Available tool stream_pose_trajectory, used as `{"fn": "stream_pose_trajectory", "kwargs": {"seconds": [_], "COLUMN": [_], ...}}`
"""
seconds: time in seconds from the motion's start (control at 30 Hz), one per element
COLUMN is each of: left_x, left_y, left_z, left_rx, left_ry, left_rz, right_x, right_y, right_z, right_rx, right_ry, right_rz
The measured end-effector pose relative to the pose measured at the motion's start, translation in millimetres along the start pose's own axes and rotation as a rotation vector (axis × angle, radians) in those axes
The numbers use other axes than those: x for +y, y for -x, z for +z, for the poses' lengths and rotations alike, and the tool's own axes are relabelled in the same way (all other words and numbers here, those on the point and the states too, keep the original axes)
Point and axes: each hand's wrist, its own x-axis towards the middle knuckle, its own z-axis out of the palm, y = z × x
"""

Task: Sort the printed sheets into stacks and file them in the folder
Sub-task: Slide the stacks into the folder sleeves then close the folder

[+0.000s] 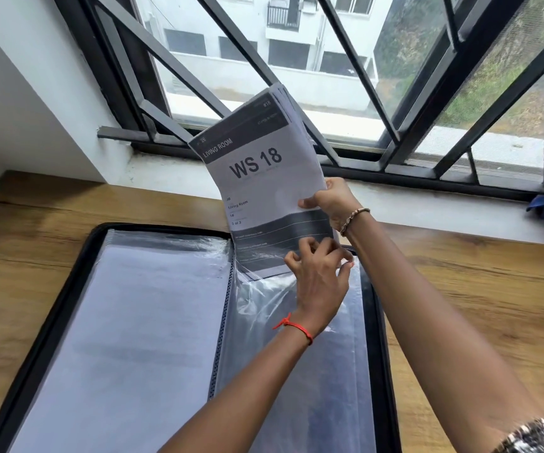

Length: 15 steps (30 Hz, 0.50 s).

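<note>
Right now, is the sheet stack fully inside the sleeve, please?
Partly in: the sheet stack has only its bottom edge in the sleeve.

Folder (51, 322) open on table (19, 256); sheets (257, 165) upright, lower end in right sleeve (297, 387); window (329, 60) behind.

At frame centre, the right hand (333, 202) grips a stack of sheets (264, 165) by its right edge, its lower end tucked into a clear sleeve (261, 292) that the left hand (319, 279) pinches. The folder (68, 289) lies open on the wooden table (476, 289).

Wood table (476, 282) w/ open folder (68, 305) flat on it.
</note>
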Motion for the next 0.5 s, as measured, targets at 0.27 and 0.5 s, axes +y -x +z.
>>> {"fn": "stream_pose_trajectory", "kwargs": {"seconds": [0.27, 0.5], "left_x": [-9, -29], "left_y": [-13, -7], "left_z": [-3, -6], "left_rx": [-0.131, -0.081], "left_ry": [0.071, -0.025], "left_rz": [0.054, 0.133], "right_x": [18, 41], "right_y": [-7, 17], "right_z": [-31, -53], "right_rx": [-0.090, -0.350], "right_ry": [0.135, 0.032], "right_rz": [0.188, 0.281]}}
